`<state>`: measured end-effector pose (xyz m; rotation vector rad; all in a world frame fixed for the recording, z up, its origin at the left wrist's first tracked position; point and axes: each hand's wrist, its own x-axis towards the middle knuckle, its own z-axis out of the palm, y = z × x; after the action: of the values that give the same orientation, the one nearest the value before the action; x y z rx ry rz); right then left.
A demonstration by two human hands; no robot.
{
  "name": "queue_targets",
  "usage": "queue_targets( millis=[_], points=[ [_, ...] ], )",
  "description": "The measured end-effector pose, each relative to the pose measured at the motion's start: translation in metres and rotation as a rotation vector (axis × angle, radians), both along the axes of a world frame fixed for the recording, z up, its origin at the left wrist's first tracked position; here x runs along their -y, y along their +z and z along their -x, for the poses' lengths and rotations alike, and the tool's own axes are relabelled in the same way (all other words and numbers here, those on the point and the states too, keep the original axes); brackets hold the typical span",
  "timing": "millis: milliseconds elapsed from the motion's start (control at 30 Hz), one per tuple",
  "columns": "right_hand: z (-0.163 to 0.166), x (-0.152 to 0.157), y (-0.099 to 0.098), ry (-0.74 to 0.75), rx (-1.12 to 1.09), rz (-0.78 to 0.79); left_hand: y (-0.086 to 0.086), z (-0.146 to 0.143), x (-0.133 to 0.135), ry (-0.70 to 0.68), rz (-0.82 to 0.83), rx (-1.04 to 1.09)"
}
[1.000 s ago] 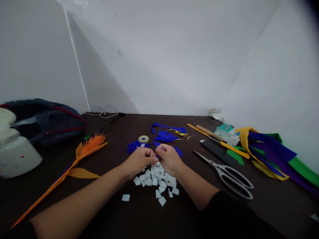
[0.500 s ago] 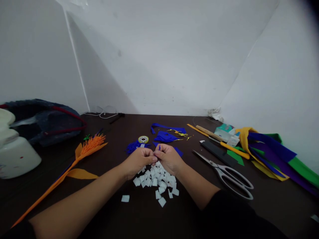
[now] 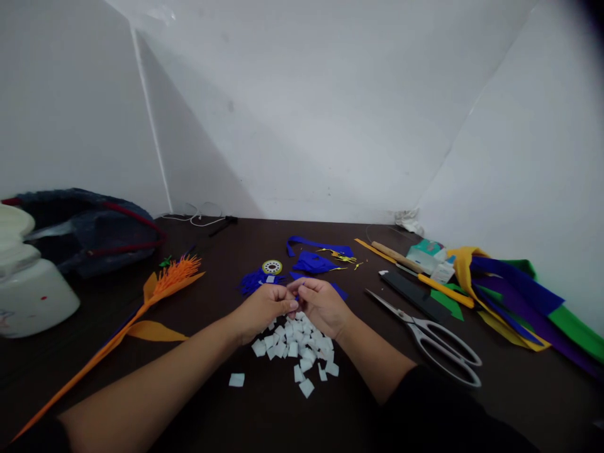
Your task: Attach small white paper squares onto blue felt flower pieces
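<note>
Apparently shaping a tiny blue papery piece (image 3: pixel 297 300), pinched in left hand (image 3: pixel 265 308) and right hand (image 3: pixel 325 308) beside loose white papery squares (image 3: pixel 302 345); calls for steadiness next.

Craft workspace (image 3: pixel 349 402): scissors (image 3: pixel 411 321) and coloured strips (image 3: pixel 528 290)

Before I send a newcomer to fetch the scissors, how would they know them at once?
On the dark table, look right of the right hand. The scissors lie there, just this side of the black case. Two big grey finger loops set them apart.
</note>
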<state>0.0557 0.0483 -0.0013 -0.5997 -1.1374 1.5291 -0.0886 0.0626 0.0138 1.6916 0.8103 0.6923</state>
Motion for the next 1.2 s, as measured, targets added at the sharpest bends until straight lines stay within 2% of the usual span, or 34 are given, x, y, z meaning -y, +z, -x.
queue_targets(
  millis=[167,400,600,700,933,1000,1200],
  points=[
    [0.005,0.000,-0.001,-0.087,0.023,-0.014,-0.002,0.000,-0.001,0.004,0.003,0.043],
    [0.012,-0.002,-0.002,-0.279,-0.028,0.010,0.004,0.000,0.004,0.061,-0.015,-0.034],
    [0.004,0.000,0.003,-0.160,-0.033,0.002,0.001,-0.001,0.003,0.043,0.019,0.021],
    [0.002,-0.001,0.003,-0.155,0.022,-0.024,0.002,0.000,0.002,0.008,0.025,0.041],
    [0.006,-0.009,-0.010,-0.401,0.138,-0.041,0.004,-0.001,0.005,0.044,-0.003,-0.065],
    [0.006,-0.009,-0.012,-0.432,0.149,-0.041,0.004,-0.002,0.005,0.050,-0.008,-0.071],
    [-0.001,-0.008,-0.005,-0.291,0.149,-0.028,0.006,-0.001,0.005,0.003,-0.029,0.003]
  ],
)
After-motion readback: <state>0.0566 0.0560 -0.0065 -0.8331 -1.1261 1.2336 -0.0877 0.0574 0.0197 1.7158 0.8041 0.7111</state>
